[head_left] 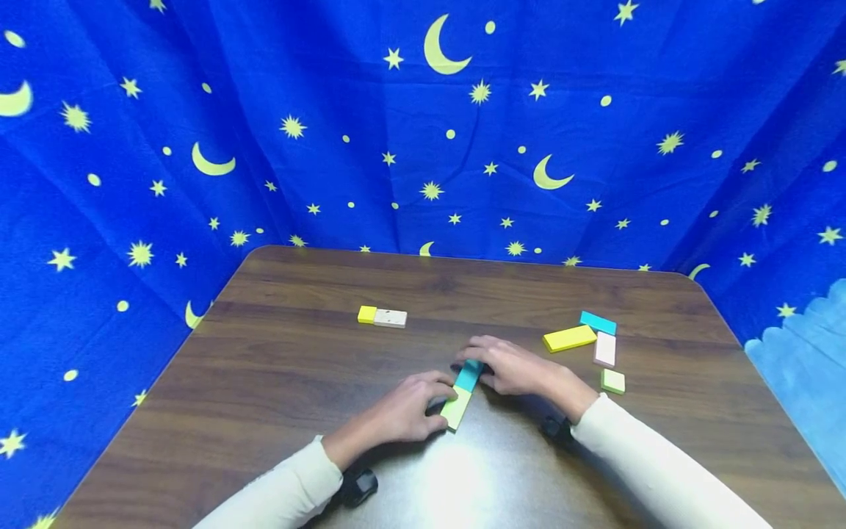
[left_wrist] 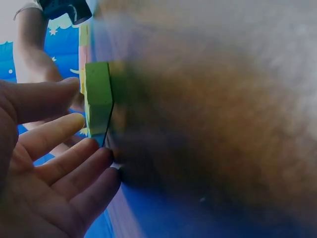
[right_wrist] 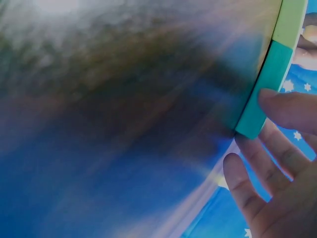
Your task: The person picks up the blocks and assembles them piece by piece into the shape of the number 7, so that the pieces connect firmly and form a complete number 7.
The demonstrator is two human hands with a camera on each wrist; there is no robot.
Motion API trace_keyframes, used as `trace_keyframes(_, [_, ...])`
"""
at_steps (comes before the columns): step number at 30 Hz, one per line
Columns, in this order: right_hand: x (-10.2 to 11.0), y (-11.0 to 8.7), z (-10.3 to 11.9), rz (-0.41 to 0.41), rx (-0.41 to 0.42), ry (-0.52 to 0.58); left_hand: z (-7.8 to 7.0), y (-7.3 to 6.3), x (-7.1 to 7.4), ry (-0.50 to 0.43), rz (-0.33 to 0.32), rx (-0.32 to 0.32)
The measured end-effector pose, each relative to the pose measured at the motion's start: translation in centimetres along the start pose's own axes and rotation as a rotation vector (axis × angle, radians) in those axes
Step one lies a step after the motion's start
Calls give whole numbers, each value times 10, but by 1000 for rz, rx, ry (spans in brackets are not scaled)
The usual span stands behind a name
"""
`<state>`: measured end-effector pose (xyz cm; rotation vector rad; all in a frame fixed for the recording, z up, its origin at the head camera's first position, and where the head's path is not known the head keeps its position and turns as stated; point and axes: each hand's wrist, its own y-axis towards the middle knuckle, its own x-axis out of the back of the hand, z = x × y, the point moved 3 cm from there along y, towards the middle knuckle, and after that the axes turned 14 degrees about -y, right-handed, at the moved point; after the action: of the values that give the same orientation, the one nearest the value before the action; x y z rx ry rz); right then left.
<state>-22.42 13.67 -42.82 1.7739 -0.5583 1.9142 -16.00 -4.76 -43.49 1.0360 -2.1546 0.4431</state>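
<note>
A light green block [head_left: 456,408] and a teal block [head_left: 468,375] lie end to end in a slanting line on the table. My left hand [head_left: 415,408] holds the green block, its thumb at the near end and a fingertip near the joint. In the left wrist view, the green block [left_wrist: 98,96] stands by the thumb and fingertips. Around the teal block's far end, my right hand [head_left: 512,365] has its thumb on one side and fingers on another. The right wrist view shows the thumb against the teal block [right_wrist: 262,94], which touches the green block [right_wrist: 288,25].
Farther back, a small yellow block [head_left: 366,314] touches a speckled white block [head_left: 391,318]. To the right lie a long yellow block [head_left: 569,339], a blue block [head_left: 598,323], a pale pink block [head_left: 604,349] and a small green block [head_left: 613,381]. A starry blue curtain [head_left: 370,95] borders the wooden table [head_left: 264,353].
</note>
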Motion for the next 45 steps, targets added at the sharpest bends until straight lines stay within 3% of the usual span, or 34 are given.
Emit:
trace_keyframes(5, [0,-3,-5,31,-67,28,3,8,7,-2,3,-37])
trace_keyframes(12, [-1,-6,-9,43,-98,47,8,18,12,-23,112,-80])
trace_keyframes(17, [-2,-6,-9,51,-92,23,9,21,9,27,159,-78])
trace_keyframes(21, [-3,-5,-10,47,-85,8,9,21,6,57,157,-69])
trace_keyframes(45, [-1,-3,-7,-33,-24,-25,11,20,5,36,140,-78])
